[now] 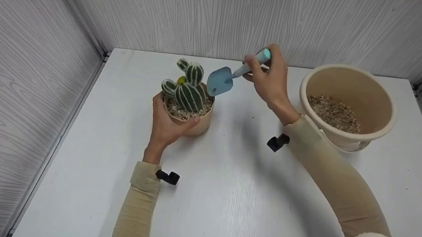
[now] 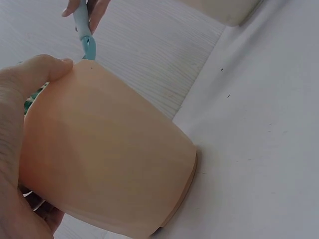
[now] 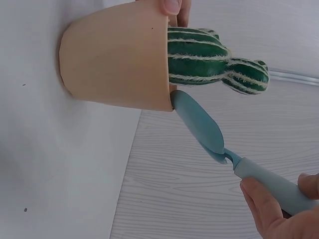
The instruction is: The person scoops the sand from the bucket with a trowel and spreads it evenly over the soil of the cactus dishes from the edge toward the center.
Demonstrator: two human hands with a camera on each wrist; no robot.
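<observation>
A small peach pot (image 1: 194, 122) (image 2: 109, 159) (image 3: 117, 57) stands on the white table (image 1: 224, 203), holding a green striped cactus (image 1: 188, 90) (image 3: 209, 59) in gravel. My left hand (image 1: 167, 122) (image 2: 15, 129) grips the pot from the near side, thumb on its rim. My right hand (image 1: 270, 79) (image 3: 279, 209) holds a light blue trowel (image 1: 227, 77) (image 3: 209, 127) (image 2: 84, 35) by the handle. The trowel's blade tilts down at the pot's right rim, beside the cactus.
A large beige bucket (image 1: 349, 92) with gravel (image 1: 333, 113) in its bottom stands at the back right, just beyond my right forearm. Grey wood-grain walls close the table on the left, back and right. Bare white tabletop lies in front.
</observation>
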